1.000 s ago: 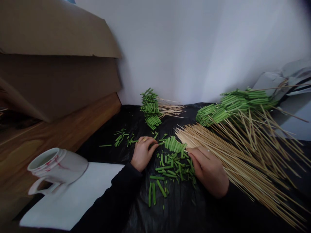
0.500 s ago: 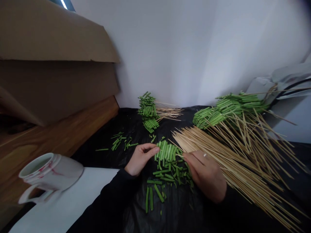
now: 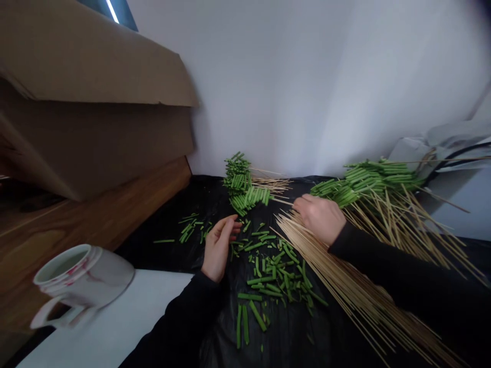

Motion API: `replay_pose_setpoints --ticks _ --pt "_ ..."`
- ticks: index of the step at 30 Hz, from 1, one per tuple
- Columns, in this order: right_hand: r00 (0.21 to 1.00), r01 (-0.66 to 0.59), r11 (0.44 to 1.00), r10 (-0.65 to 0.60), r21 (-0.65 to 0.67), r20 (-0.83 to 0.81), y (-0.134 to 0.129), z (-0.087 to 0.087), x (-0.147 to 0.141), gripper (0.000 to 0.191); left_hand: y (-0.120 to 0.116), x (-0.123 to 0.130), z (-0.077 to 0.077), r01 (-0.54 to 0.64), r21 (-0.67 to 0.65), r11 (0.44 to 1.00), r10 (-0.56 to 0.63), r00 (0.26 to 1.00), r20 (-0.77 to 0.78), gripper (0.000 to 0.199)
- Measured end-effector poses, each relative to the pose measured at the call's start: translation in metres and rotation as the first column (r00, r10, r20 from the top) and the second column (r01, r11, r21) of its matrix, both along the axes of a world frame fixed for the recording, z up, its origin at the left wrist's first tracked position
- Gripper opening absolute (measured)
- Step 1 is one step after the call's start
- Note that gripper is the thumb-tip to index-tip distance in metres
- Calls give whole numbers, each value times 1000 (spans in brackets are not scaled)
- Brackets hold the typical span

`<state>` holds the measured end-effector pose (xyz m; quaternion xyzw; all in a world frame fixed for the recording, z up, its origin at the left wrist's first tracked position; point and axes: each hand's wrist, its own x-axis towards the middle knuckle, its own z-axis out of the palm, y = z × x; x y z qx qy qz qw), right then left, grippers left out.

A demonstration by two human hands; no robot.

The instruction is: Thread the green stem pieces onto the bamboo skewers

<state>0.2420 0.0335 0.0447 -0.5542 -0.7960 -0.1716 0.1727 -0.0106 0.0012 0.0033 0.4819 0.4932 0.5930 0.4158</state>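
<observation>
Fingers of the right hand (image 3: 320,219) pinch a skewer (image 3: 283,201) by its bare end — its green-laden length pointing left toward the stack (image 3: 236,175) — the left hand (image 3: 219,250) loosely parted, nothing visibly held.

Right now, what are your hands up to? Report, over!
Right grip shut on a thin tan wooden skewer threaded with short green stem pieces. Left grip open. Possibly in the way: pile of long tan wooden skewers beneath right grip.
</observation>
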Motion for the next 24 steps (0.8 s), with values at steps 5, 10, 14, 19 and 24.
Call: replay_pose_setpoints --ticks 5,10,14,19,24 --pt "992 88 996 -88 -2 -88 82 15 -6 28 1 5 -5 29 41 999 -23 991 -135 41" --pt "977 134 990 -140 -50 -158 155 30 -30 27 0 5 -9 52 45 998 -43 981 -187 39" --pt "964 158 983 -173 -90 -199 196 37 -54 32 0 3 -11 72 26 997 -65 975 -211 37" --pt "964 135 971 -175 -197 -200 222 25 -74 34 -1 4 -12 98 5 995 -94 968 -232 37" --pt "979 77 952 -128 -295 -157 224 4 -84 35 -1 4 -11 115 -9 993 -114 970 -216 39"
